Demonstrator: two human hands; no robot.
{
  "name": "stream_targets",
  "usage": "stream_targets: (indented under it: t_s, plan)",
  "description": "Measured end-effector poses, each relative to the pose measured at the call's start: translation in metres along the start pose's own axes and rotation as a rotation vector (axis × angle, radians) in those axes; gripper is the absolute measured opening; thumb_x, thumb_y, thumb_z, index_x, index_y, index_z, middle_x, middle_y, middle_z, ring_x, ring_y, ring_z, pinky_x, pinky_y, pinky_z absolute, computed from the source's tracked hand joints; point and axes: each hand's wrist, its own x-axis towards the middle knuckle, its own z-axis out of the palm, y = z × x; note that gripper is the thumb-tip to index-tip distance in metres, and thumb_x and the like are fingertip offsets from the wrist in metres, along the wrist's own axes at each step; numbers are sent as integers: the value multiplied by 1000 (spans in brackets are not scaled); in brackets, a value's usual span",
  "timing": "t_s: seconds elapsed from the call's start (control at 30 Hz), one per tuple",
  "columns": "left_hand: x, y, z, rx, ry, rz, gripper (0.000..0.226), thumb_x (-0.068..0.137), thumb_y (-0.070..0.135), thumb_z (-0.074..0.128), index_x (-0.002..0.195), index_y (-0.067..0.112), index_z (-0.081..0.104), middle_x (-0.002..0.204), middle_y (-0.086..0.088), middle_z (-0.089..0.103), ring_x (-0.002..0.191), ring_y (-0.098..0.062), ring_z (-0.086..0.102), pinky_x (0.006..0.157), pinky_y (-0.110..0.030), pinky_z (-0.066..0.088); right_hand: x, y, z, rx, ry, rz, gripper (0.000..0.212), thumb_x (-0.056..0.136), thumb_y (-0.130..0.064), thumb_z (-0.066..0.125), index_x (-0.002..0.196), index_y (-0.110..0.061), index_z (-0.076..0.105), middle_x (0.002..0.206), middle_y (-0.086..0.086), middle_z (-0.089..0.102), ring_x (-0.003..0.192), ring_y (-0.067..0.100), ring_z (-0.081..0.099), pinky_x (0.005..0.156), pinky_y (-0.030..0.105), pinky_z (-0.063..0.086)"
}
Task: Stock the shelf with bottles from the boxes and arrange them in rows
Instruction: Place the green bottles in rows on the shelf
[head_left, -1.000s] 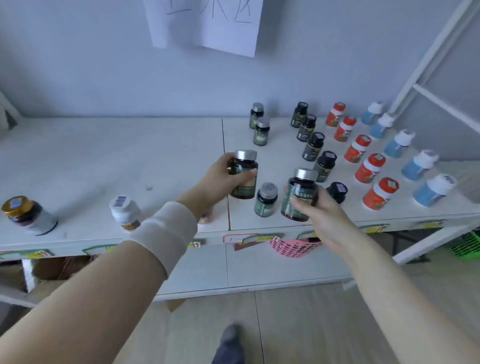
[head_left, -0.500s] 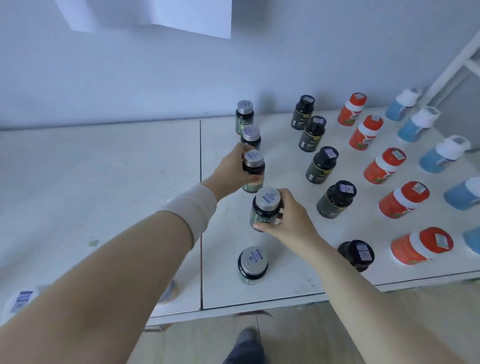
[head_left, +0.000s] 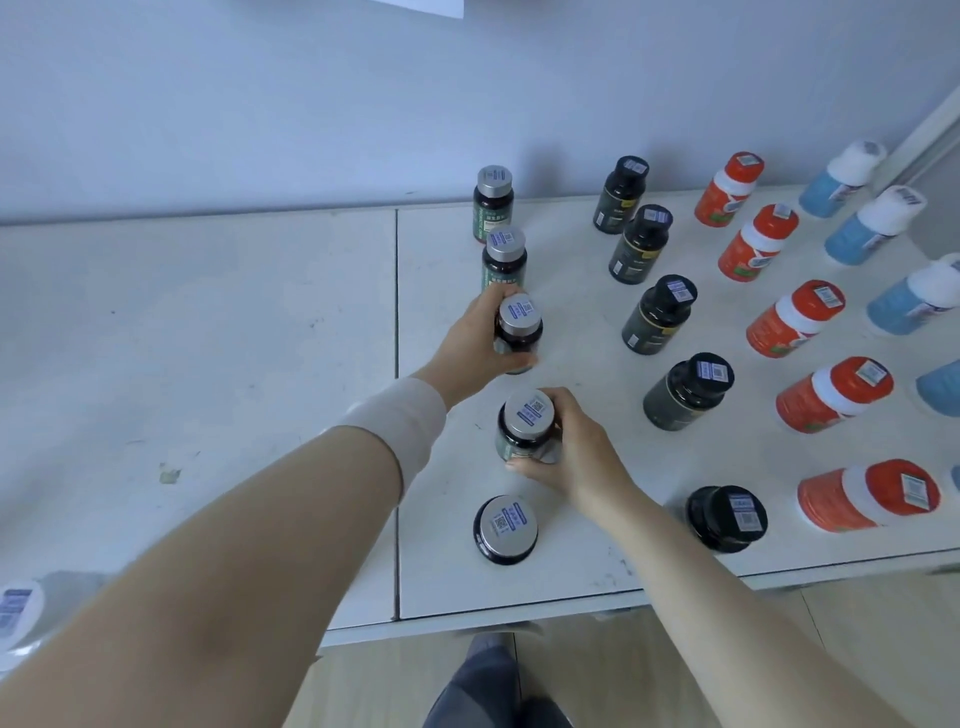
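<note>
- My left arm (head_left: 234, 545) comes in from the bottom left and stretches far forward. It is bare.
- A pale band (head_left: 400, 415) is wrapped round my left wrist.
- My left hand (head_left: 475, 345) curls round a dark bottle (head_left: 519, 332), with the thumb on the side near me and the fingers on the far side.
- My right arm (head_left: 727, 597) comes in from the bottom right. It is bare too.
- My right hand (head_left: 571, 457) is closer to me. Its thumb and fingers wrap round a second bottle (head_left: 524, 426) from the right.
- My two hands are near each other but do not touch.
</note>
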Motion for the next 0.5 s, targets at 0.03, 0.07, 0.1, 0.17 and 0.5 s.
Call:
stream_targets:
  t_s: [0.03,0.07,0.1,0.17,0.5]
  plan:
    - [0,2,-1,13,-11,-2,67,71,11,78,126,18,40,126,-7,53,114,-23,52,100,-35,43,0,0,0,2,-9,8,55,68,-9,79,105,-29,43,97,-5,60,91,20,62,70,2,40]
    - [0,3,-3,34,-31,-9,68,72,12,78,127,16,39,126,-7,53,113,-24,52,99,-35,43,0,-1,-1,2,-24,17,56,68,-8,79,108,-26,44,99,-6,58,91,16,59,68,-2,39]
    - [0,5,-4,61,-56,-14,70,72,13,78,128,14,37,127,-8,52,114,-25,52,98,-34,43,-1,-2,-2,-6,-43,20,59,68,-8,79,113,-22,44,102,-7,56,94,12,56,68,-4,37]
    - [-3,8,-9,119,-97,-20,79,71,14,80,133,13,31,134,-10,48,121,-25,48,103,-34,40,-4,-5,-5,-40,-79,10,70,65,-8,82,122,-16,43,110,-8,53,103,9,52,76,0,36]
    - [-96,47,-108,895,63,-22,69,79,28,73,134,16,33,129,-12,44,121,-30,44,101,-41,39,-43,-81,-59,-464,152,-242,70,73,-16,76,131,-1,40,134,15,43,129,27,35,105,25,22]
